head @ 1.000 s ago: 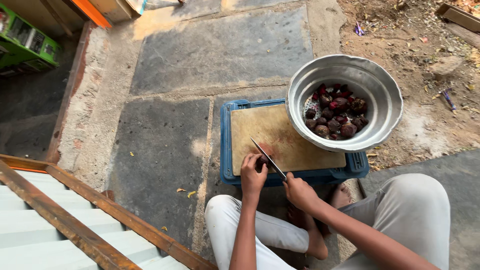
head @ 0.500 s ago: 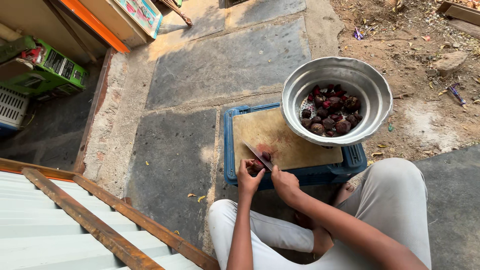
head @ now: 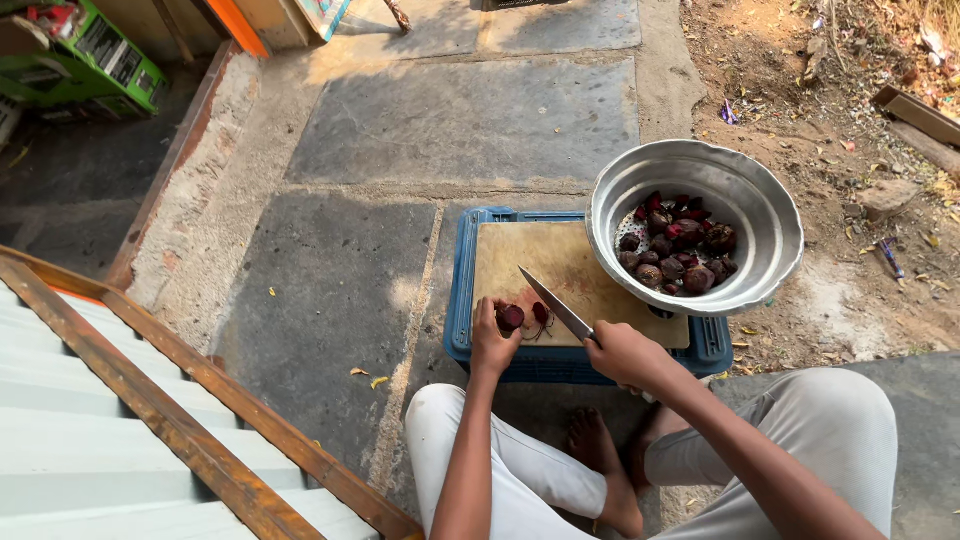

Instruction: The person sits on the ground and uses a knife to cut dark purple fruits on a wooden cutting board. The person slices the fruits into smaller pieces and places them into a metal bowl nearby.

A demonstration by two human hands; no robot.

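A wooden cutting board [head: 545,262] lies on a blue plastic crate [head: 462,290]. My left hand [head: 492,343] holds a dark red beet half [head: 511,318] against the board's near edge. Another beet piece [head: 540,313] lies just right of it. My right hand [head: 625,356] grips a knife [head: 556,305] by its handle, the blade slanting up to the left over the board, its tip above the pieces. A metal bowl [head: 762,220] with several beet pieces [head: 675,250] rests on the board's right end.
Stone paving [head: 470,120] spreads ahead, bare dirt with litter [head: 830,100] to the right. A rusty rail and corrugated sheet [head: 130,420] run at the lower left. Green boxes [head: 100,50] sit at the top left. My crossed legs and bare feet [head: 600,460] are below the crate.
The view has shifted a little. The knife has lifted off the beet and now slants above it; my left hand still presses the beet on the board.
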